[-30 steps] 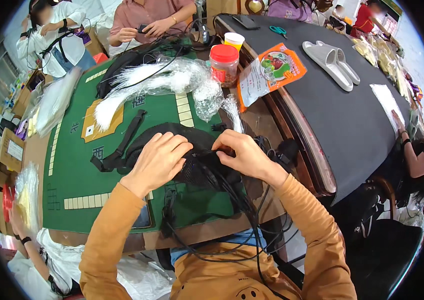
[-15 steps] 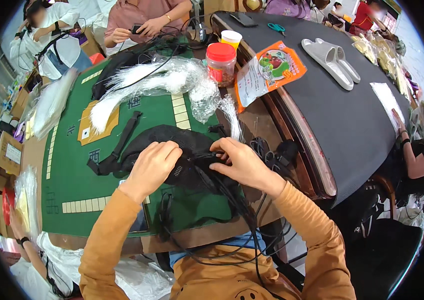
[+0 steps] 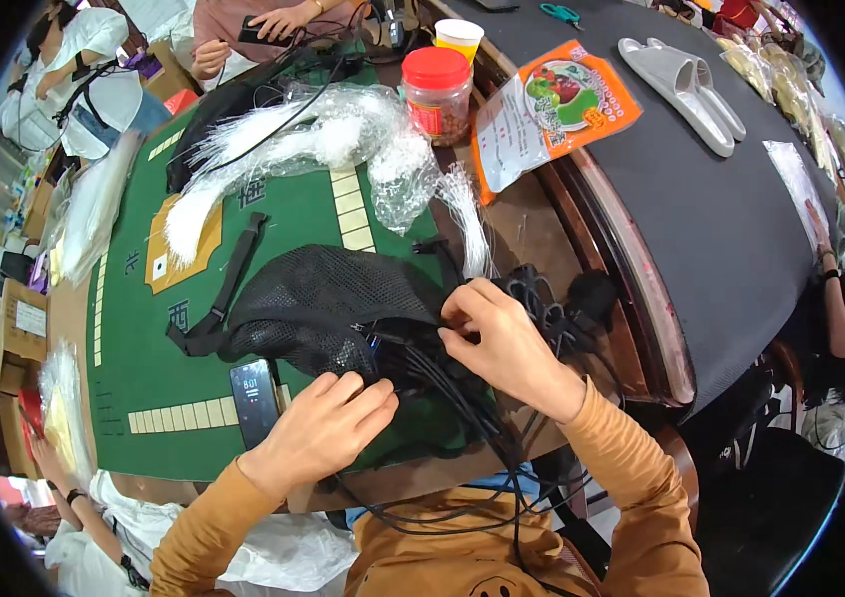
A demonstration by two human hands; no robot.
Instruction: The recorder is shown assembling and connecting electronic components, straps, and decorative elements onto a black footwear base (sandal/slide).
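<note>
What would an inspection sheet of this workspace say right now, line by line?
Surface: green mat on brown table
Job's things: black mesh bag on the mat
Clutter: phone, red-lidded jar, cup, orange-and-white packet, white strands in clear plastic
Hands: left hand at the bag's lower edge, right hand at its right edge; grips unclear
Cables: black cables by the bag, drooping past the table's near edge
Surroundings: grey-topped table with grey slippers; other people around

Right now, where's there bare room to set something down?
Green mat left of the black strap; dark tabletop nearer you than the grey slippers. Crowded: around your left hand and right hand, with phone, mesh bag and cables.
</note>
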